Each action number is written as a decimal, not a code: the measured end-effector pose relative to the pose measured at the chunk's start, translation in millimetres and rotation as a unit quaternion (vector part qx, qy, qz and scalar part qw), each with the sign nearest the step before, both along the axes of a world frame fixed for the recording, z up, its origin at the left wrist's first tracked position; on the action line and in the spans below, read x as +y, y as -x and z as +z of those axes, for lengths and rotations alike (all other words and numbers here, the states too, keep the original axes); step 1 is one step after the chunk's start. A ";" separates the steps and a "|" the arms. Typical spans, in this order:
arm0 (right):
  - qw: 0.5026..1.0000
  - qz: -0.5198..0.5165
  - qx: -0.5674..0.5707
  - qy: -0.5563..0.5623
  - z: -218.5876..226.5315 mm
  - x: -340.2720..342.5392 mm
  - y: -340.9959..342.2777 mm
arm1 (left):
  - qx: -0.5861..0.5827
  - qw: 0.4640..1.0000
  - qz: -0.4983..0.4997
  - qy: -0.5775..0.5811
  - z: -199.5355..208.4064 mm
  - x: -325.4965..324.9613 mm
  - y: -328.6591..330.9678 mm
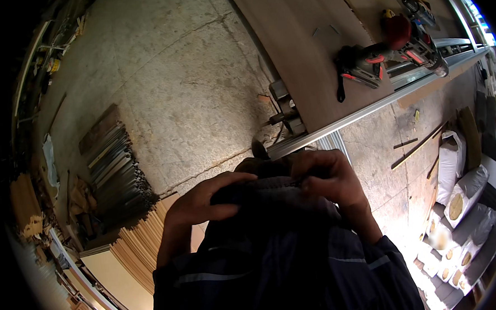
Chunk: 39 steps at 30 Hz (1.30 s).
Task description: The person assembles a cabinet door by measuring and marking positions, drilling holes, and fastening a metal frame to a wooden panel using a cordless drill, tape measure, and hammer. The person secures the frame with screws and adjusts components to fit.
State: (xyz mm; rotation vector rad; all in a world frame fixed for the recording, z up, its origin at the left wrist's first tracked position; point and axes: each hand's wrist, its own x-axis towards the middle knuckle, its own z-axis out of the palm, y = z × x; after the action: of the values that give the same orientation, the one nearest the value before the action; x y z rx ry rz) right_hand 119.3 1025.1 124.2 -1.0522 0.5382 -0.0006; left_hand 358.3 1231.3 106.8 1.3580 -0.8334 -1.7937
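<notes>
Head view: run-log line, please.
left hand: at front of dark jacket | right hand: also there | cordless drill: partly on brown panel

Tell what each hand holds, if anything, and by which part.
The bare left hand and right hand are at the front of the dark navy cloth jacket; whether either grips it, or where, cannot be told.

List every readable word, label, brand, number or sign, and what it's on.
No text can be read in this view.
Red-and-black cordless drill: any markings are too small and dark to read.
White sacks: tan oval patches show, but any print is too small or blurred to read.
Dark clothing: light stripes only, no lettering visible.
</notes>
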 end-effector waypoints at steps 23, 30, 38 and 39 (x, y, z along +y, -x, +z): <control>0.907 -0.381 0.051 0.171 -116.8 -75.6 85.7 | -0.232 0.966 0.026 -0.112 -27.9 -1.1 -5.6; 0.909 -0.416 -0.006 0.013 -172.1 -116.6 111.0 | -0.284 0.955 0.022 -0.085 -51.7 -24.2 -2.6; 0.919 -0.393 -0.015 -0.015 -169.1 -118.2 78.5 | -0.271 0.961 0.011 -0.056 -66.6 -44.3 1.9; 0.919 -0.394 -0.010 -0.020 -167.2 -117.7 77.4 | -0.267 0.962 0.012 -0.051 -67.8 -45.1 2.0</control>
State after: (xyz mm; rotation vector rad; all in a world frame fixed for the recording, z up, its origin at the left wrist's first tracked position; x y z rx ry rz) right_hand 41.9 907.3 -43.0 -0.7346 0.9101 -0.7094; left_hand 356.3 1186.1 38.9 1.9551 -1.0000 -1.4808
